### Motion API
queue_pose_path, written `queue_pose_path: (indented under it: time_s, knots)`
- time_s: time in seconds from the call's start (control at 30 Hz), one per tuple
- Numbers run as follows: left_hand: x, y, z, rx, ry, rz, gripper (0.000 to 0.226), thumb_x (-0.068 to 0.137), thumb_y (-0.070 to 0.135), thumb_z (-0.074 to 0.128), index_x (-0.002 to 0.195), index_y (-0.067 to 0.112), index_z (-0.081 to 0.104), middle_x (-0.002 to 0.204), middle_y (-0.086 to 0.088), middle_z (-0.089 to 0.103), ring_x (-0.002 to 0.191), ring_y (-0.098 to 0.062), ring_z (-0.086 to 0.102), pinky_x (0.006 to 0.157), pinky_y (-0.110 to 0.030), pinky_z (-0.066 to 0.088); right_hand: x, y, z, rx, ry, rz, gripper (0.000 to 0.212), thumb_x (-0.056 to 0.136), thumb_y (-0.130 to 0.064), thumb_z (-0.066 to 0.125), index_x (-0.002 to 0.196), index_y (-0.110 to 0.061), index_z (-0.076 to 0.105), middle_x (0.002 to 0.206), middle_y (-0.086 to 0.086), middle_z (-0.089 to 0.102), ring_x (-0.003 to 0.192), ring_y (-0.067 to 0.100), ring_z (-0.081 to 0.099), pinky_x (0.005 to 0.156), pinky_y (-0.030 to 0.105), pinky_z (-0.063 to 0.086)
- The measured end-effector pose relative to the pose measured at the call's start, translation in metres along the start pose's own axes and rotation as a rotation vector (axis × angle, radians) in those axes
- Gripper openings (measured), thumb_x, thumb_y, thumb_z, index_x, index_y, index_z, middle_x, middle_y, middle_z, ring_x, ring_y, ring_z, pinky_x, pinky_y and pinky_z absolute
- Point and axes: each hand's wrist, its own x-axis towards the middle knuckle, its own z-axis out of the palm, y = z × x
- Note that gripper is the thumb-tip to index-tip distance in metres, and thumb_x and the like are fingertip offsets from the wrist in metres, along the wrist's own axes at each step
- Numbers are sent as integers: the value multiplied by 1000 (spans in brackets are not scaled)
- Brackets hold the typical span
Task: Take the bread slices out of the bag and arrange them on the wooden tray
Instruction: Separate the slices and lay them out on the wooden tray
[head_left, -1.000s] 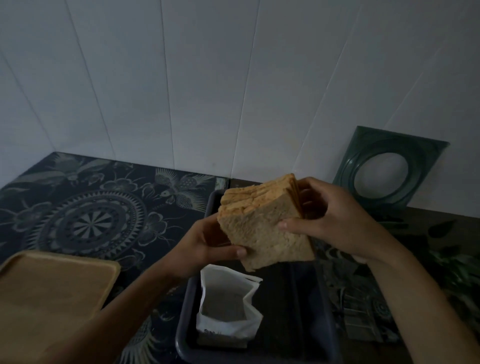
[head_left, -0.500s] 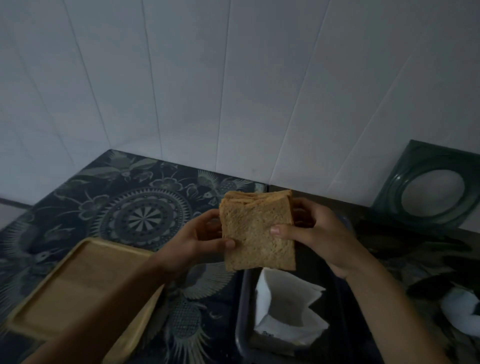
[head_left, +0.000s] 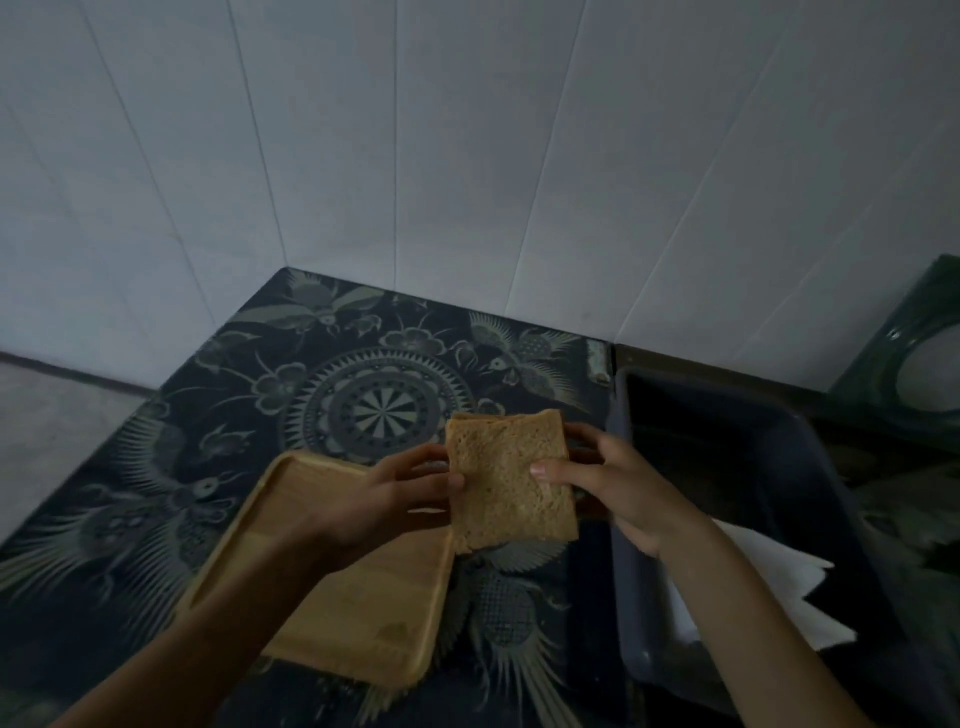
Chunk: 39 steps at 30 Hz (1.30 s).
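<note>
Bread slices (head_left: 511, 480) upright, clamped between left hand (head_left: 387, 501) fingers and right hand (head_left: 621, 491) fingers.

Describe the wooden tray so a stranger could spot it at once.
Start at the dark patterned tablecloth with the round medallion. Just nearer than the medallion lies the wooden tray, partly under the left forearm. It is pale, flat, shallow-rimmed and bare, unlike the deep dark bin to its right.
</note>
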Motion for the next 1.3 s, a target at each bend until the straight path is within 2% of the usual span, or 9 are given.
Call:
queue_pose_path:
  time_s: [0.1,0.27,0.4,0.63,0.73,0.83,0.97,1.2,1.3]
  knots:
    - [-12,-12,-27,-3,37,-69,49,88,26,74,133,12,62,134,-19,64,123,-37,63,108,-49,50,15,18,28,14,-15,79,63,63,-39,96,121,-32,70,110,-3,81,103,16,77,85,38,60]
    - [-24,-42,-62,-8,88,-154,38,87,34,72,123,19,71,125,-10,72,115,-32,69,92,-36,58,36,50,63,30,-60,222,66,70,-36,93,129,-26,65,113,-1,81,105,18,76,87,40,62]
    - [-29,-73,-82,-22,152,-221,42,88,38,73,126,18,69,126,-10,72,116,-32,70,103,-45,54,53,76,79,54,-75,306,54,77,-27,90,126,-24,68,112,0,80,104,19,77,78,35,63]
    - [-33,-135,-89,-146,339,-369,32,95,20,66,124,8,67,130,-20,67,119,-33,66,100,-42,55,90,105,99,-144,-182,407,58,75,-33,88,128,-26,65,124,1,72,112,19,70,102,42,56]
    - [-41,-156,-87,-253,366,-421,24,93,19,69,114,8,72,124,-18,71,115,-31,69,94,-39,56,109,114,106,-247,-245,429,48,74,-35,86,119,-29,68,124,-1,69,113,18,66,103,41,53]
    - [-50,-174,-79,-352,373,-467,9,89,21,72,90,18,80,104,-8,80,108,-26,74,89,-35,57,126,123,113,-345,-329,423,44,77,-38,86,117,-30,69,121,-6,67,109,10,64,88,29,53]
    - [-59,-191,-68,-483,471,-496,22,95,15,66,115,7,68,101,-6,81,100,-22,77,80,-31,60,141,134,126,-462,-423,385,63,80,-39,84,137,-21,65,131,-3,65,122,15,59,104,33,48]
    - [-66,-206,-49,-669,643,-506,29,96,8,63,125,4,63,105,-10,80,108,-27,70,98,-38,50,160,149,146,-499,-508,375,55,82,-38,83,133,-24,68,139,0,61,130,19,55,114,44,45]
    - [-66,-208,-43,-758,674,-494,32,97,6,61,129,2,60,113,-13,74,107,-26,68,94,-38,51,163,154,150,-477,-510,364,54,82,-35,82,133,-22,68,133,-1,65,126,18,59,112,45,48]
